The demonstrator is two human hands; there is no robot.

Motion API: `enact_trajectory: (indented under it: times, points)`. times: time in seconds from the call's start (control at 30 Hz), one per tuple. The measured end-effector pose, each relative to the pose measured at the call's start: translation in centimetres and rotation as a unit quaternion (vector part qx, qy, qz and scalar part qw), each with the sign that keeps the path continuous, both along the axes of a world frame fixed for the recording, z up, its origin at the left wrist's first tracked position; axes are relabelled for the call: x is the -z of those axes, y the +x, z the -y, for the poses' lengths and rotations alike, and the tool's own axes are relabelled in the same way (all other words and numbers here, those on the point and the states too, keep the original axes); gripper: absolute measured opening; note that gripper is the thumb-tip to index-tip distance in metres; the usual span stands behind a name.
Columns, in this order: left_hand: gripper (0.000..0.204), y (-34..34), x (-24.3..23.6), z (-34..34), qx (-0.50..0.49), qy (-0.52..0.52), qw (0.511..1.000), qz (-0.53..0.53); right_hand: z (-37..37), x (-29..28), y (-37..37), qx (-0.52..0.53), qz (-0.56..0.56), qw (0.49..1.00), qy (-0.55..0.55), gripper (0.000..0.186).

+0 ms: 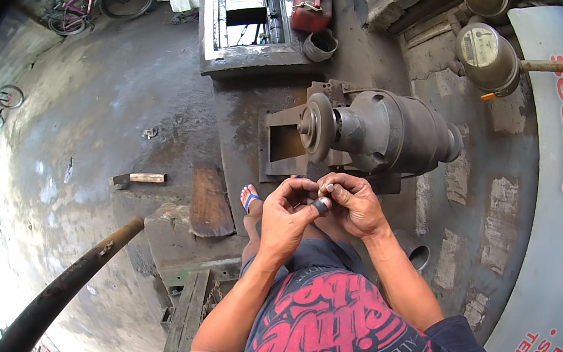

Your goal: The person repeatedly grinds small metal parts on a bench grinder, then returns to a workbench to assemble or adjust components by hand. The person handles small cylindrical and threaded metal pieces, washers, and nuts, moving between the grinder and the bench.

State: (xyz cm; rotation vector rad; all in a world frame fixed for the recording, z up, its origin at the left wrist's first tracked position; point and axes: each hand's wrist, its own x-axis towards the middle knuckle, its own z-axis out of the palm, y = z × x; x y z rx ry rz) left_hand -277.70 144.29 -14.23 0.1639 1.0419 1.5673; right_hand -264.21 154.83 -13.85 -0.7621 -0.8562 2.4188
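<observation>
In front of my body, my left hand (286,220) and my right hand (358,210) meet fingertip to fingertip. Both are closed in a pinch, with thumbs and index fingers bent towards each other. Whatever lies between the fingertips is too small and too covered to name. A dark band (320,206) wraps a digit of the left hand near the tip. Just beyond the hands stands a large grimy electric motor (390,128) on its side, a round grinding wheel (319,129) on its left end. The wheel does not touch either hand.
A hammer (146,178) and a worn wooden board (210,204) lie at the left. A dark pole (70,285) slants in from the lower left. Far ahead are a metal-framed grille (206,50) and a red jerrycan (311,10). Electricity meters (488,57) and a sign panel (552,210) stand right.
</observation>
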Motion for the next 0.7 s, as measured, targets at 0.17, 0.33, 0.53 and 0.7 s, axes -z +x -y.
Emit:
enact_trajectory:
  times: [0.17, 0.33, 0.53, 0.7]
  points:
    - [0.016, -1.3, -2.0, 0.7, 0.035, 0.054, 0.997, 0.029, -0.1, -2.3, 0.1, -0.026, -0.002, 0.999, 0.032, 0.018]
    - [0.017, -1.7, -2.4, 1.1, 0.048, 0.025, 0.997, -0.055, 0.2, -3.9, 0.2, -0.051, 0.119, 0.979, 0.155, 0.014]
    - [0.021, -1.7, -0.8, 1.1, 0.062, -0.011, 0.997, 0.047, 0.5, -4.2, 0.4, -0.111, 0.297, 0.872, 0.373, 0.013]
    - [0.025, -1.0, 2.8, 0.3, 0.003, -0.029, 0.977, 0.213, 1.7, -0.5, -0.6, 0.027, 0.188, 0.981, 0.041, 0.017]
